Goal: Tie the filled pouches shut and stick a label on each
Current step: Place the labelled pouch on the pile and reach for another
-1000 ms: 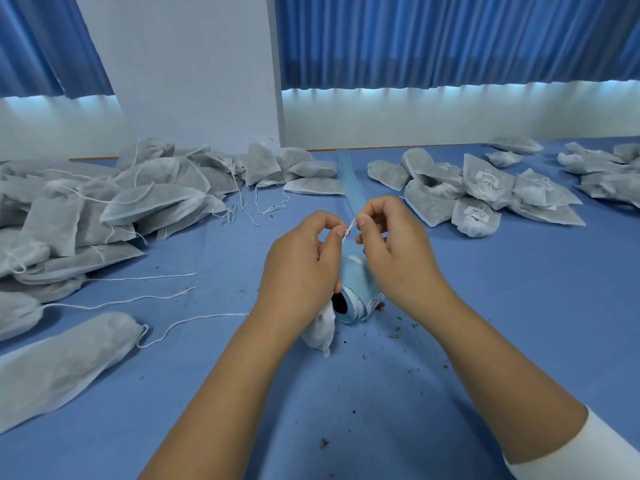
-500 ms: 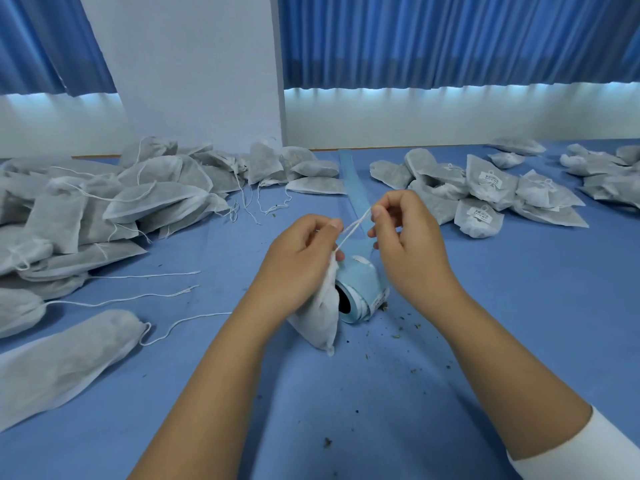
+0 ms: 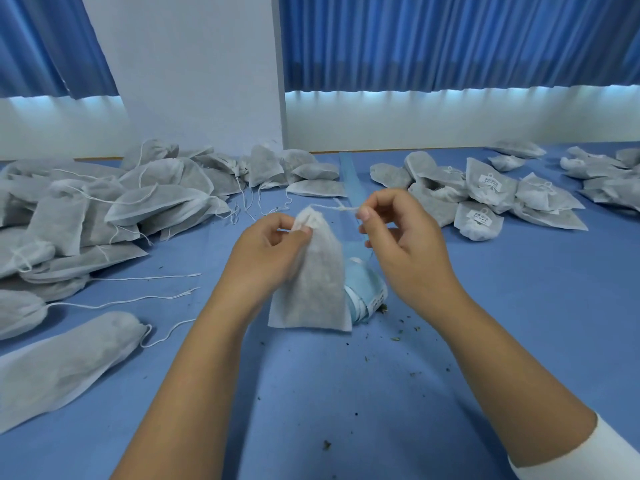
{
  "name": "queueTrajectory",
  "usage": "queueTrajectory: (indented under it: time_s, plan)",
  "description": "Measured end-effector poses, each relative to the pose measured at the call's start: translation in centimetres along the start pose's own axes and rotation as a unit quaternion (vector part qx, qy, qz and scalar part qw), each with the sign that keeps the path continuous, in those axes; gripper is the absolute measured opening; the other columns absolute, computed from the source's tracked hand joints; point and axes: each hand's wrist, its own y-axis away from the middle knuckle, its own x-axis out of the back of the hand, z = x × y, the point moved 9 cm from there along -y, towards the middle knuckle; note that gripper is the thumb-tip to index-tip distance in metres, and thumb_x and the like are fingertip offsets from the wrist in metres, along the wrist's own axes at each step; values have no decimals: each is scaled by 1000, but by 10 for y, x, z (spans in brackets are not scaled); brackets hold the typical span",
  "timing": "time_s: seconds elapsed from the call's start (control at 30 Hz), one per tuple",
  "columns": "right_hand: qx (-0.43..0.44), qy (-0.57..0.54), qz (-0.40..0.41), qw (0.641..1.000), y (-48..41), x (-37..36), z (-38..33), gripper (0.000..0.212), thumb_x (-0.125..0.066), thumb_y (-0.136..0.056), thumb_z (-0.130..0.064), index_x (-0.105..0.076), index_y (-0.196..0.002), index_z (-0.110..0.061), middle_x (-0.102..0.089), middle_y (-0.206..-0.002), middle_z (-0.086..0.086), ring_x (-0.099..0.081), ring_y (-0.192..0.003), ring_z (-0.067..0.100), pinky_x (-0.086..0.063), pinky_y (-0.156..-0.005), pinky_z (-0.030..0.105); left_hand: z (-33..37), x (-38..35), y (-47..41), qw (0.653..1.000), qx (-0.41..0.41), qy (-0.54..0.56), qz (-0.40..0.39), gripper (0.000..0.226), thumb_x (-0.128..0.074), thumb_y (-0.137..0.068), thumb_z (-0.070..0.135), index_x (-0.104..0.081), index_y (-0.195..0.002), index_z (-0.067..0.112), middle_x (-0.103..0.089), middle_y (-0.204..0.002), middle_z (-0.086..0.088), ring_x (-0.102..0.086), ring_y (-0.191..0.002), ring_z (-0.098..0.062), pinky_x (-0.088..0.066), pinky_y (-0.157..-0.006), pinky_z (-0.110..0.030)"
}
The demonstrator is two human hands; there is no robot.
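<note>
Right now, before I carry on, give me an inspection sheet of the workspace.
Surface: blue table, speckled with dark crumbs.
Job's things: pouch held upright by its neck, string drawn to the right; label roll behind it; unlabelled pouches piled left, labelled pouches right.
Clutter: trailing strings lying loose at left.
Hands: left hand pinches the pouch neck; right hand pinches the string.
Cables: nothing seen.
Surroundings: blue curtains, white pillar.

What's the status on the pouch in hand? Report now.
Left hand pinches gathered neck of grey non-woven fabric pouch. Right hand pinches its thin white drawstring, stretched out. Pale blue label roll lies behind pouch, nothing blocking.
</note>
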Motion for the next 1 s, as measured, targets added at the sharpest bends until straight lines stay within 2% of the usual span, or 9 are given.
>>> queueTrajectory:
  time_s: [0.1,0.17,0.33,0.43,0.57,0.67,0.77,0.87,1.0]
  plan:
    - [46,27,-75,996,7,-20,-7,11,-57,-95,-11,-58,-90,-21,-59,-95,-7,-56,-91,4,-48,-73,18,-1,13,-3,998,-13,14,58,10,-62,-94,35,-63,-87,28,-68,-72,12,-59,-65,-6,-42,-61,-22]
    - [67,49,-120,989,12,-32,-9,8,-57,-95,-12,-60,-92,-19,-57,-101,-6,-55,-99,7,-46,-78,19,0,19,-3,996,-23,5,82,17,-60,-95,40,-60,-86,26,-60,-56,20,-52,-51,2,-38,-50,-16]
    - [87,104,-134,982,20,-43,-8,6,-59,-94,-18,-65,-95,-19,-51,-118,-5,-45,-116,11,-39,-98,25,6,24,0,989,-41,-67,126,47,-49,-98,48,-37,-61,23,-41,-41,18,-39,-42,-2,-27,-50,-26]
    - [92,139,-120,979,21,-42,-9,8,-60,-92,-20,-67,-94,-16,-49,-124,0,-43,-119,13,-25,-102,11,5,15,3,993,-15,-54,100,47,-41,-101,46,-46,-63,19,-53,-59,15,-49,-61,-5,-37,-60,-28]
    - [74,167,-129,975,19,-43,-4,7,-62,-92,-17,-68,-94,-13,-48,-126,1,-43,-121,20,-21,-99,7,0,-11,9,991,78,105,-27,37,-51,-84,44,-72,-98,17,-75,-108,-9,-69,-105,-28,-51,-99,-46]
    - [61,160,-131,977,16,-40,-2,6,-63,-93,-15,-68,-93,-18,-47,-127,-2,-42,-122,19,-21,-100,5,3,-20,11,985,61,133,-87,26,-63,-88,27,-73,-102,8,-75,-104,-16,-72,-97,-29,-54,-92,-43]
    - [4,85,-147,986,10,-33,6,20,-59,-94,-14,-65,-92,-33,-48,-129,-7,-42,-126,11,-34,-100,14,2,-14,8,995,31,84,-47,11,-63,-95,17,-72,-90,12,-76,-89,-8,-71,-83,-21,-56,-84,-40]
    - [-102,36,-128,986,-2,-6,28,32,-59,-90,-6,-62,-100,-36,-55,-123,-9,-50,-115,-3,-44,-87,13,-3,-4,2,997,27,69,4,12,-62,-96,22,-70,-87,19,-74,-82,3,-71,-79,-14,-55,-71,-32]
    - [-307,-23,-250,918,15,4,72,50,-65,-86,-15,-52,-129,-37,-69,-112,-1,-66,-101,5,-55,-88,27,-12,3,-4,998,36,38,47,16,-56,-99,29,-65,-88,20,-70,-87,2,-66,-80,-17,-45,-63,-29]
